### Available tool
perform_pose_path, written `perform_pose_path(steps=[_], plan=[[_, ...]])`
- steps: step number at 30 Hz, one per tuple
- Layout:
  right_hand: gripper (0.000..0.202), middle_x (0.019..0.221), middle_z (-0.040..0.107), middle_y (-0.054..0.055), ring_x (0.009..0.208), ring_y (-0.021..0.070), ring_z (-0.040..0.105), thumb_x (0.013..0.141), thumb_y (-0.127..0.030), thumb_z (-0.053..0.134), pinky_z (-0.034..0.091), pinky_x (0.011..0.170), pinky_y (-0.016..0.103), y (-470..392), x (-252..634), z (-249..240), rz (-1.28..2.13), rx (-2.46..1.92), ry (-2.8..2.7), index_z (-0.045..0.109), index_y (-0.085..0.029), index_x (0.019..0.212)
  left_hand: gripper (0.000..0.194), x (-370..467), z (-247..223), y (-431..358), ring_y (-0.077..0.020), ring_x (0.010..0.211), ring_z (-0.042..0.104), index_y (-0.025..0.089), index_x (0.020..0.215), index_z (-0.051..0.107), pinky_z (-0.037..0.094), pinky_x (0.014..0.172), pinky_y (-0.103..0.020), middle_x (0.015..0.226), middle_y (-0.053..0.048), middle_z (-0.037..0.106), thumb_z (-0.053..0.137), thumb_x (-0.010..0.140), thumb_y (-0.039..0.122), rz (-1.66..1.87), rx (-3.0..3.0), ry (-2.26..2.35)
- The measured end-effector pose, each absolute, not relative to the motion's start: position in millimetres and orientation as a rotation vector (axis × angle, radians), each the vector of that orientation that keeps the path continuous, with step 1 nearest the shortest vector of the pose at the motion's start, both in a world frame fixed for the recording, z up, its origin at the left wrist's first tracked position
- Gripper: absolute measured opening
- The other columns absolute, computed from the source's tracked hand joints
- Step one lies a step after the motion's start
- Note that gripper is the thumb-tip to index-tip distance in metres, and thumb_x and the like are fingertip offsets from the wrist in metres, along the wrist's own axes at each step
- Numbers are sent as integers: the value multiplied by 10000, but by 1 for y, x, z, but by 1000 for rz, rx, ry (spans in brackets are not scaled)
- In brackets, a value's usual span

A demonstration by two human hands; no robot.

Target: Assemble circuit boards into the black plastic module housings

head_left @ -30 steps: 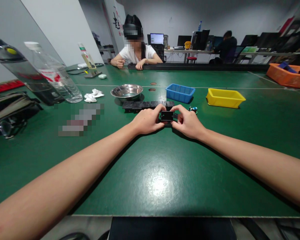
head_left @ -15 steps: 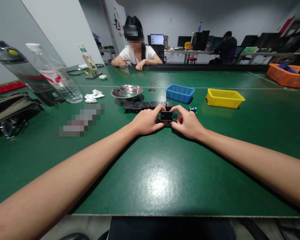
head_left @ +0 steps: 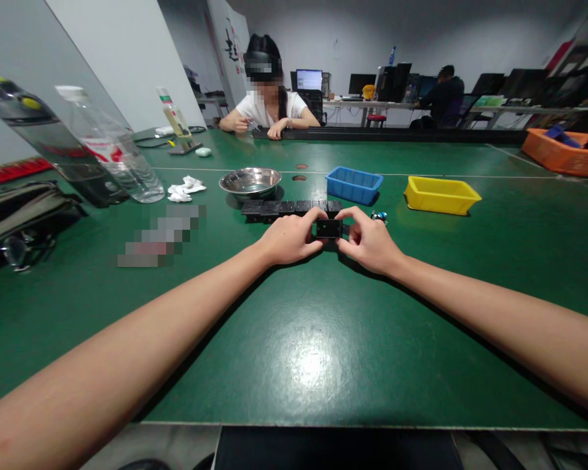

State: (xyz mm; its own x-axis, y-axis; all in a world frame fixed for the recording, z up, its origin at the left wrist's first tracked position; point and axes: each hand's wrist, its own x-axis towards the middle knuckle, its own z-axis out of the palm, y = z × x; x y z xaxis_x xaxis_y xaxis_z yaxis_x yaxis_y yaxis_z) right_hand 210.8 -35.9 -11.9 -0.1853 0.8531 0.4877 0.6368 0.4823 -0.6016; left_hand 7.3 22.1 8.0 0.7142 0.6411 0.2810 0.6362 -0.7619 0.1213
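Between my two hands is a small black rectangular block (head_left: 328,228), its flat face turned toward me. My left hand (head_left: 294,236) pinches its left side with thumb and forefinger. On the other side, my right hand (head_left: 369,239) grips the right side, fingers curled in. A row of several similar black blocks (head_left: 278,209) lies just behind my hands, partly covered by them. A small shiny blue and black item (head_left: 379,216) sits behind my right hand, too small to name.
Beyond the row stand a steel bowl (head_left: 250,183), a blue bin (head_left: 353,185) and a yellow bin (head_left: 441,195). Crumpled tissue (head_left: 187,188) and a clear water bottle (head_left: 120,163) are at left. An orange basket (head_left: 566,154) is far right. A person (head_left: 269,108) sits opposite.
The whole view has shifted very slightly. Both hands keep their hold on the black block, with no other clear movement.
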Motion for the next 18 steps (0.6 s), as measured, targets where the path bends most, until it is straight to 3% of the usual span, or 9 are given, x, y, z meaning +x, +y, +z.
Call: perform_pose_path(steps=[11, 15, 18], plan=[[309, 536, 493, -107, 467, 113, 468, 756, -190, 612, 334, 575, 248, -35, 211, -12, 316, -1277, -1899, 553, -203, 1058, 380, 6, 6, 23, -197, 624, 647, 210, 1216, 511, 430, 601, -270, 715, 20, 649, 586, 885, 378, 592, 2894, 1020], [325, 534, 502, -103, 472, 122, 488, 753, -183, 614, 340, 578, 247, -33, 212, -15, 293, -1321, -1880, 557, -196, 1072, 344, 5, 7, 24, -253, 930, 651, 190, 1169, 553, 516, 760, -342, 987, -82, 669, 588, 886, 384, 752, 2995, 929], [326, 548, 524, -92, 481, 128, 498, 765, -208, 634, 337, 575, 247, -31, 212, -15, 296, -1341, -1899, 578, -192, 1086, 322, 6, 7, 24, -272, 1123, 593, 181, 1132, 564, 526, 923, -398, 1191, -138, 603, 617, 863, 351, 885, 2973, 798]])
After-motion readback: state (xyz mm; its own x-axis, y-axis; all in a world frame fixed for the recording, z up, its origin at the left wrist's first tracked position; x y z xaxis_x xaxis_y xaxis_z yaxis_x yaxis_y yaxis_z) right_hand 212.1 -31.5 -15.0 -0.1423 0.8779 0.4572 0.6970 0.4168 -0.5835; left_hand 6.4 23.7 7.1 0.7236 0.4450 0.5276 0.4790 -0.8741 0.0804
